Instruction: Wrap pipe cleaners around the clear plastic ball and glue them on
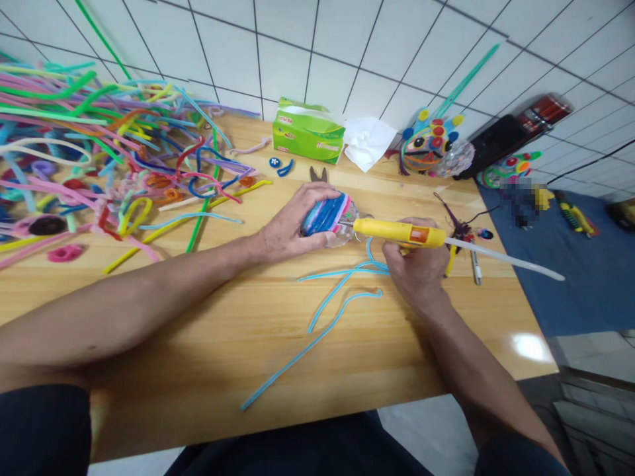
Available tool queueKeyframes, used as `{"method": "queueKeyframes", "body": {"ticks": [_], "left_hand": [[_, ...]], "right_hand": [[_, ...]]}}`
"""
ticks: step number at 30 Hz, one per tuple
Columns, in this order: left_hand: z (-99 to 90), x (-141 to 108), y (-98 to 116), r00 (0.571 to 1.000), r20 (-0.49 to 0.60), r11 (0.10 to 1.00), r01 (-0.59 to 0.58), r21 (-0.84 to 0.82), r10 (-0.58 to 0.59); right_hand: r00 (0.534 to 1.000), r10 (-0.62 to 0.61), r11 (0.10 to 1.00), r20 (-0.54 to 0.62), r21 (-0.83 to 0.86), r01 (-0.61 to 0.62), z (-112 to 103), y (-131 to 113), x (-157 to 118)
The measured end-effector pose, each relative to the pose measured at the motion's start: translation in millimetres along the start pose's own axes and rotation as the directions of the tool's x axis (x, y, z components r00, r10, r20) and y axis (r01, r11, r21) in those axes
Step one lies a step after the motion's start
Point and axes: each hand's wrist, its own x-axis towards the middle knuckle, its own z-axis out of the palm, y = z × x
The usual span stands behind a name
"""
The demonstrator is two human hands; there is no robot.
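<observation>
My left hand (292, 228) is wrapped round a clear plastic bottle piece (326, 215) covered with blue, purple and pink pipe cleaners, lying on its side. In my right hand (419, 264) is a yellow glue gun (397, 231), with a long white glue stick (510, 259) coming out of its back. The gun's nozzle points left and meets or nearly meets the bottle's pink edge; exact contact is too small to tell. Several light blue pipe cleaners (310, 348) lie on the wooden table (198, 396) below the hands.
A heap of colourful pipe cleaners (99, 145) covers the table's left. Behind are a green tissue pack (307, 135), dark plier tips (318, 175) and a decorated bottle figure (426, 149). A marker (476, 264) lies right, beside a blue cloth (575, 277) holding tools.
</observation>
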Motion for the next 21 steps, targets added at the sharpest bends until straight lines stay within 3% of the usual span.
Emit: {"method": "queueKeyframes", "body": {"ticks": [7, 21], "left_hand": [[-0.9, 0.1, 1.6, 1.0, 0.008, 1.0, 0.02, 0.014, -0.02], [2.7, -0.8, -4.0, 1.0, -0.025, 0.999, 0.01, -0.033, -0.011]], "right_hand": [[0.998, -0.062, 0.998, -0.004, -0.029, 0.061, -0.5, 1.5, -0.7], [0.999, 0.0, 1.0, 0.045, -0.001, 0.0, -1.1, 5.3, -4.9]]}}
